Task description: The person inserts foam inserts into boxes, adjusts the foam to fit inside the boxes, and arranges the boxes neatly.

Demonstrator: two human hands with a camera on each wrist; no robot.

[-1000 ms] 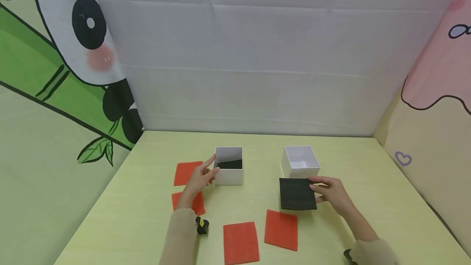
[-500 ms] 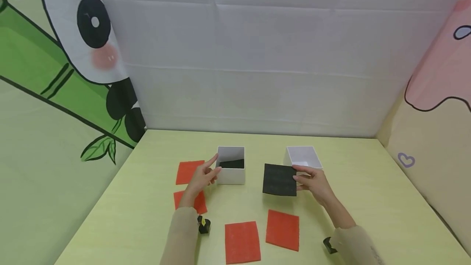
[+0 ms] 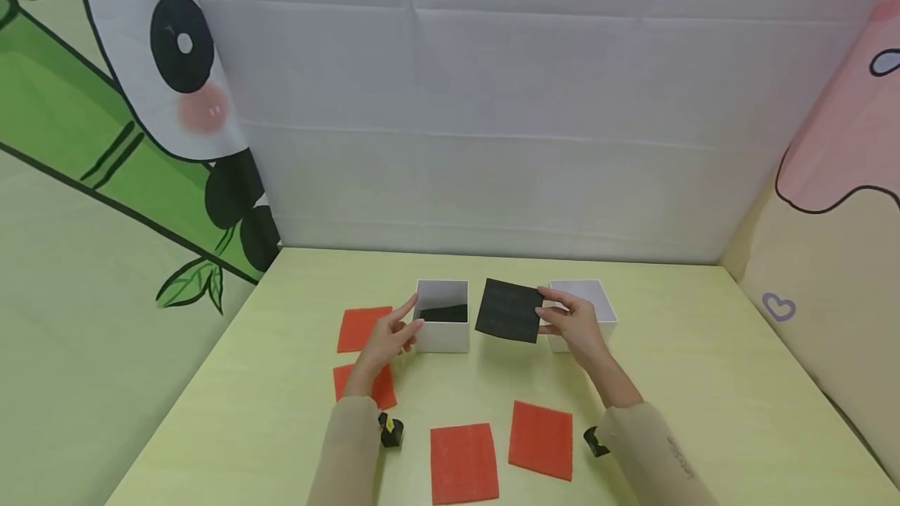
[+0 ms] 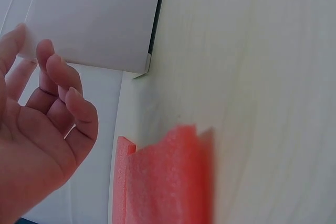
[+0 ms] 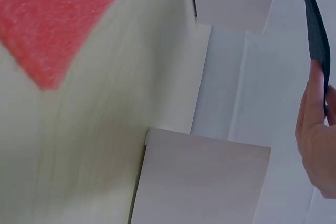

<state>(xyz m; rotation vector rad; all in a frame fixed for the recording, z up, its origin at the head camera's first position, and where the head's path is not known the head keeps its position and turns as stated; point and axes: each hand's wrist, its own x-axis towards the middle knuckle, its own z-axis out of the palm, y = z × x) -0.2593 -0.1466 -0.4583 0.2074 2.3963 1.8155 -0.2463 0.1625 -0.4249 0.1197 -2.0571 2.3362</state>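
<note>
My right hand (image 3: 573,324) pinches a thin black foam square (image 3: 510,311) by its right edge. The square is held up and tilted, between the two white boxes in the head view; the right wrist view shows the foam sheet (image 5: 316,30) edge-on. My left hand (image 3: 383,344) is at the left side of the left white box (image 3: 441,338), index finger and thumb extended to its edge, other fingers loosely bent. Inside that box lies a black piece (image 3: 444,313). The right white box (image 3: 603,329) is partly hidden behind my right hand.
Two red foam squares (image 3: 361,327) lie left of the left box, the nearer one partly under my left forearm. Another red square (image 3: 464,463) and a red square beside it (image 3: 541,440) lie at the table's front. A white cloth (image 3: 492,100) hangs behind the table.
My right hand has carried the black foam square left and up, from in front of the right box toward the left box. My left hand has stayed at the left box.
</note>
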